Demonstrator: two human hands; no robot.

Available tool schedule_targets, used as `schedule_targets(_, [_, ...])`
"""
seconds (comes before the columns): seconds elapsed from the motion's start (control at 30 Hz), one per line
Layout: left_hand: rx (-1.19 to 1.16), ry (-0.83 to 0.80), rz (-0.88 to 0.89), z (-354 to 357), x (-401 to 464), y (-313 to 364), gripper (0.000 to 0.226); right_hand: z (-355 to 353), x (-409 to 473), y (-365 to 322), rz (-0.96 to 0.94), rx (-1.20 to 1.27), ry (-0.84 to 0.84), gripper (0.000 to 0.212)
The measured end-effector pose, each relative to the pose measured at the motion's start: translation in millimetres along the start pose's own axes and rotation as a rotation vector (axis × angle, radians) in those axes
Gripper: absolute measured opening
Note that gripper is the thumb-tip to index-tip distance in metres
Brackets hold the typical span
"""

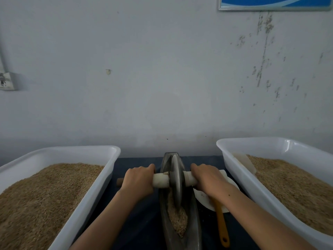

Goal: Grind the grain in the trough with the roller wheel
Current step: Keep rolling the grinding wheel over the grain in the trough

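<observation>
A narrow dark metal trough [195,221] runs away from me at the table's centre, with crushed grain [177,217] lying in its near half. A grey roller wheel [176,179] stands upright in the trough's far half, on a wrapped white axle handle [161,180]. My left hand [137,180] grips the handle left of the wheel. My right hand [207,179] grips it on the right side. The handle's wooden left end [119,181] sticks out past my left hand.
A white bin [90,195] full of grain stands on the left, another white bin [252,183] with grain on the right. A white plate [203,198] and a yellow-handled tool [222,226] lie right of the trough. A wall rises just behind.
</observation>
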State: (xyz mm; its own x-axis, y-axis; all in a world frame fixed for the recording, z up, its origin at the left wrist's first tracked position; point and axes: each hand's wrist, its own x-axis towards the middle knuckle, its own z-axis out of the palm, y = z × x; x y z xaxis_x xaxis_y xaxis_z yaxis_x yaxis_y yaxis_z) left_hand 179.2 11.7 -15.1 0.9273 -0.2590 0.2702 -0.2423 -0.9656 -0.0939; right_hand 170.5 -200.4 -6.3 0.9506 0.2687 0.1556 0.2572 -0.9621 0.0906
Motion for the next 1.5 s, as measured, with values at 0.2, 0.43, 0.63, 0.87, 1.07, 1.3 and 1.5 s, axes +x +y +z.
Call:
schedule_targets(0.2, [0.007,0.041,0.024,1,-16,2,0.037,0,-16,-2,-0.03,0.022,0.01,0.031])
schedule_targets(0.43, [0.005,0.061,0.028,2,-20,2,0.039,-1,-23,-4,-0.015,-0.005,0.001,0.031])
schedule_targets(0.63, [-0.017,0.06,-0.021,3,-5,2,0.034,-3,-3,-3,0.004,-0.022,-0.017,0.026])
schedule_targets(0.87, [-0.011,0.045,-0.002,1,-9,3,0.035,1,-10,-2,-0.01,0.004,0.027,0.02])
schedule_targets(1.07, [-0.02,0.023,0.023,1,-24,3,0.041,7,-23,-2,-0.023,0.014,0.045,0.032])
schedule_targets(1.3, [-0.016,0.013,-0.007,-1,-16,4,0.036,1,-16,-3,-0.009,-0.005,0.023,0.023])
schedule_targets(1.5, [-0.009,0.031,-0.038,-3,-8,5,0.031,0,-6,-3,0.01,-0.032,0.031,0.023])
